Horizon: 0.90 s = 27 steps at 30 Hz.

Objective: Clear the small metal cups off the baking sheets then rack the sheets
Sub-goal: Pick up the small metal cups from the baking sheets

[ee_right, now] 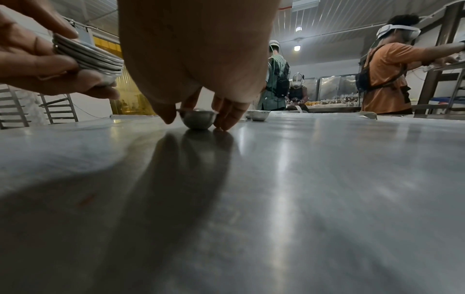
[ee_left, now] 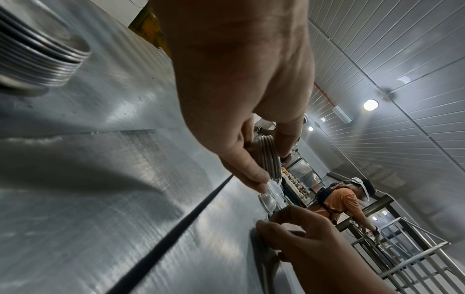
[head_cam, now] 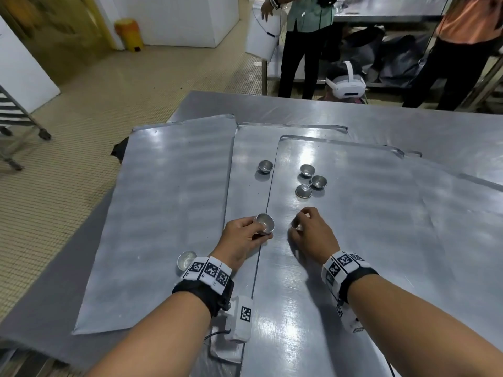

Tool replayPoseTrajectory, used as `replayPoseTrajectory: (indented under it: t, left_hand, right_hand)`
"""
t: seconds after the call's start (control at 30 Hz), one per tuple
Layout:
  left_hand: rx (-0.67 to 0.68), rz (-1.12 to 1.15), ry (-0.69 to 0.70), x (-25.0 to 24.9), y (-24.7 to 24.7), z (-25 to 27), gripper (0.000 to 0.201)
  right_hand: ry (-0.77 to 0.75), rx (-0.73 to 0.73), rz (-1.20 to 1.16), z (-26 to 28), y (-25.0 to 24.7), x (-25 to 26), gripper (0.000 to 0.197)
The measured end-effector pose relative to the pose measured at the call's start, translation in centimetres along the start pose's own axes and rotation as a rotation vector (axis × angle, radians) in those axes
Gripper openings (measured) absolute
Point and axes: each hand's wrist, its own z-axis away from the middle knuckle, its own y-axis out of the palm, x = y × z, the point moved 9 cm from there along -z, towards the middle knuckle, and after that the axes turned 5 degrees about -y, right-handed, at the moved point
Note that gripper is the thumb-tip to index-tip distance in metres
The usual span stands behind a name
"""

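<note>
Three flat metal baking sheets overlap on the table: a left sheet [head_cam: 168, 191], a middle sheet [head_cam: 246, 191] and a right sheet [head_cam: 375, 219]. My left hand [head_cam: 261, 228] grips a short nested stack of small metal cups [head_cam: 265, 222], held just above the seam between the middle and right sheets; the stacked rims [ee_left: 269, 157] show in the left wrist view. My right hand [head_cam: 297, 224] pinches a single cup [ee_right: 198, 119] that stands on the right sheet. Loose cups lie farther out: one [head_cam: 265, 166] on the middle sheet and three [head_cam: 310, 180] on the right, one of them upside down.
A taller stack of nested cups [head_cam: 186, 259] stands on the left sheet beside my left wrist. A wheeled rack [head_cam: 16, 118] is on the floor at the left. Two people stand beyond the table's far edge [head_cam: 299, 97], with a white headset [head_cam: 347, 85] between them.
</note>
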Motion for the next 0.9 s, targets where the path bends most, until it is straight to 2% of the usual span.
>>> replayPoseTrajectory:
  t: [0.27, 0.4, 0.5, 0.6, 0.77, 0.9]
  left_hand:
    - [0.002, -0.003, -0.001, 0.2, -0.2, 0.1, 0.015]
    - [-0.013, 0.0, -0.003, 0.3, -0.5, -0.1, 0.017]
    - [-0.027, -0.002, -0.011, 0.3, -0.5, -0.3, 0.016]
    - [-0.043, 0.002, -0.017, 0.3, -0.5, -0.5, 0.014]
    - [-0.08, 0.047, -0.024, 0.6, -1.1, -0.8, 0.018]
    - [-0.06, 0.081, -0.024, 0.4, -0.7, -0.8, 0.021]
  right_hand:
    - [0.025, 0.024, -0.041, 0.2, 0.1, -0.6, 0.023]
    - [0.082, 0.022, -0.054, 0.4, -0.1, -1.3, 0.051]
    - [0.103, 0.054, 0.001, 0.4, -0.1, -1.6, 0.04]
    - [0.119, 0.037, -0.067, 0.0, -0.4, -1.4, 0.043]
    - [0.005, -0.132, -0.346, -0.1, -2.1, 2.3, 0.055]
    - [-0.107, -0.092, -0.383, -0.4, -1.8, 5.4, 0.057]
